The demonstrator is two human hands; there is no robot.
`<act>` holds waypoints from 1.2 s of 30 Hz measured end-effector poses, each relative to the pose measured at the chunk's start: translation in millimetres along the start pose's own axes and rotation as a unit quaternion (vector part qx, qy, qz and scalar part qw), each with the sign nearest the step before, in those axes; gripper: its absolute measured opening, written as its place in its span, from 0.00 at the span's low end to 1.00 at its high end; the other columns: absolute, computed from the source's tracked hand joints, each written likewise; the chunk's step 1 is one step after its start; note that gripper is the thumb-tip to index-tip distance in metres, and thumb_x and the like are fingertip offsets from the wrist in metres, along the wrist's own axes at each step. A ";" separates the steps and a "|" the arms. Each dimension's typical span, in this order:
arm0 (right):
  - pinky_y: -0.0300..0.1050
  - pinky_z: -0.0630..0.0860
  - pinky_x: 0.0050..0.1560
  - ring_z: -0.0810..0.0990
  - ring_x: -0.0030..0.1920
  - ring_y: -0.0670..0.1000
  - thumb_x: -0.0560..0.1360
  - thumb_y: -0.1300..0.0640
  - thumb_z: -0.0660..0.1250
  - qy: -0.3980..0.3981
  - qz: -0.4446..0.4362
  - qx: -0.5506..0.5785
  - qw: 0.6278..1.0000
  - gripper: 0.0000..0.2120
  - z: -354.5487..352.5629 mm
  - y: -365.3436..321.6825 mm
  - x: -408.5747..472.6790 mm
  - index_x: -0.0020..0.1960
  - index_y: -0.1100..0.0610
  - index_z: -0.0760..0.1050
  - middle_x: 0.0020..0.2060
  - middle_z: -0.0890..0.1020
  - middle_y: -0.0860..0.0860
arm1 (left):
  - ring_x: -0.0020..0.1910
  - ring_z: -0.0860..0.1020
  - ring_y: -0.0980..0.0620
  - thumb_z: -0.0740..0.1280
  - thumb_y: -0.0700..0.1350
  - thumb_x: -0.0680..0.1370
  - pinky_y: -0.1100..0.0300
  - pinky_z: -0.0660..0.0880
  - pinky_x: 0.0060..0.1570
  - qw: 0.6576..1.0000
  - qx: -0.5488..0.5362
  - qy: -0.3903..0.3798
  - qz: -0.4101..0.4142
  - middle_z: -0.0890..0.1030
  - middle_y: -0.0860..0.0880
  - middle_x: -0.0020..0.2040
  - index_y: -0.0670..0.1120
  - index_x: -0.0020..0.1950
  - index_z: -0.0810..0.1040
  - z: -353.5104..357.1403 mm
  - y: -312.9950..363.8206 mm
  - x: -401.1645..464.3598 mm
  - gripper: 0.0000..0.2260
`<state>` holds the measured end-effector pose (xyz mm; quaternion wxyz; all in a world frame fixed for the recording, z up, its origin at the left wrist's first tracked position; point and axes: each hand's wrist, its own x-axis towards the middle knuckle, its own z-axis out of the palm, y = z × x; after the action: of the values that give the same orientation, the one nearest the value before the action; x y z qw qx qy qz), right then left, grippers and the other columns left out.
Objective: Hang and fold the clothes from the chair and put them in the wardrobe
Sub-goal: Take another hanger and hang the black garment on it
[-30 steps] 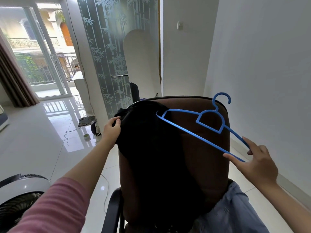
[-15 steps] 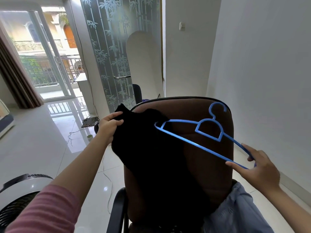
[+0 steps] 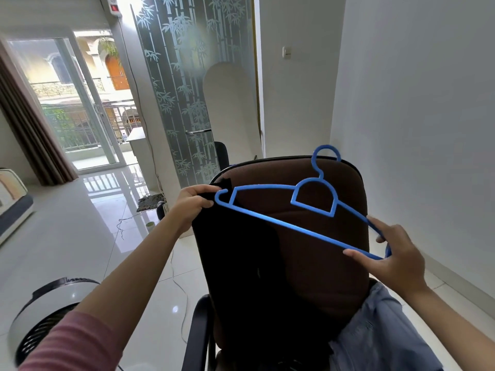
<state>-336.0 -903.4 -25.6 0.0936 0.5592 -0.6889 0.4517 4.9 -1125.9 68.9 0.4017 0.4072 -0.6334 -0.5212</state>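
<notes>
A brown office chair (image 3: 321, 263) stands right in front of me, its back towards me. A black garment (image 3: 235, 263) hangs down over the left half of the chair back. My left hand (image 3: 191, 204) grips the garment's top edge, next to the left tip of a blue plastic hanger (image 3: 281, 223). My right hand (image 3: 393, 253) pinches the hanger's right end between thumb and fingers. The hanger is held tilted in front of the chair back, hook up. A light blue garment (image 3: 380, 336) lies over the chair's lower right side.
A white fan (image 3: 45, 311) stands on the glossy tiled floor at lower left. A cable (image 3: 179, 290) runs across the floor beside the chair. A white wall (image 3: 415, 129) is close on the right. A frosted bamboo-pattern glass door (image 3: 187, 89) and a balcony door (image 3: 80, 108) lie beyond.
My left hand has pulled the black garment's top edge up off the chair back and to the hanger's left tip. The hanger has moved up a little in my right hand.
</notes>
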 end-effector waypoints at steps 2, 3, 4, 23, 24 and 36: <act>0.29 0.64 0.29 0.68 0.30 0.45 0.60 0.27 0.66 0.010 0.006 0.003 1.000 0.44 -5.3 -3.1 -1.2 0.64 0.57 0.75 0.38 0.73 0.49 | 0.45 0.79 0.48 0.58 0.24 0.71 0.63 0.80 0.42 1.000 -0.011 -0.017 -0.008 0.80 0.44 0.48 0.44 0.46 0.82 -3.4 6.0 -4.1 0.20; 0.30 0.64 0.28 0.67 0.31 0.45 0.60 0.26 0.65 0.014 0.008 0.002 1.000 0.44 -8.3 -3.7 -2.0 0.64 0.57 0.74 0.39 0.74 0.50 | 0.46 0.79 0.47 0.57 0.23 0.70 0.62 0.80 0.42 1.000 -0.018 -0.024 -0.008 0.80 0.44 0.48 0.44 0.46 0.83 -4.6 8.8 -6.1 0.21; 0.32 0.65 0.28 0.68 0.31 0.46 0.61 0.25 0.64 0.018 0.011 0.001 1.000 0.45 -11.4 -3.3 -3.2 0.64 0.57 0.74 0.39 0.74 0.51 | 0.47 0.79 0.47 0.56 0.23 0.70 0.60 0.79 0.43 0.999 -0.023 -0.030 -0.007 0.80 0.43 0.49 0.44 0.45 0.83 -5.0 12.0 -8.3 0.22; 0.34 0.69 0.31 0.72 0.34 0.52 0.61 0.24 0.63 0.061 -0.005 0.000 0.998 0.48 -54.3 -2.8 -6.5 0.66 0.60 0.71 0.41 0.75 0.55 | 0.32 0.82 0.55 0.61 0.27 0.73 0.68 0.77 0.31 0.992 -0.031 -0.108 0.058 0.83 0.50 0.33 0.48 0.36 0.85 -6.1 88.3 -40.6 0.20; 0.34 0.69 0.31 0.72 0.34 0.51 0.61 0.24 0.63 0.063 -0.008 0.002 0.998 0.48 -55.1 -4.2 -6.4 0.66 0.60 0.71 0.41 0.75 0.55 | 0.31 0.82 0.55 0.63 0.28 0.73 0.68 0.77 0.31 0.991 -0.032 -0.112 0.061 0.83 0.50 0.33 0.47 0.36 0.85 -4.5 91.6 -42.2 0.17; 0.33 0.70 0.32 0.73 0.36 0.52 0.61 0.24 0.64 0.090 -0.017 0.007 0.996 0.48 -56.9 -1.6 -6.9 0.66 0.60 0.71 0.43 0.76 0.56 | 0.29 0.80 0.57 0.62 0.26 0.74 0.69 0.75 0.29 0.989 -0.004 -0.106 0.102 0.81 0.51 0.30 0.48 0.30 0.83 -6.3 108.4 -51.8 0.22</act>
<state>-353.6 -857.3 3.5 0.1590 0.5285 -0.6651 0.5031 18.1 -1066.0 172.4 0.3849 0.2813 -0.7087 -0.5200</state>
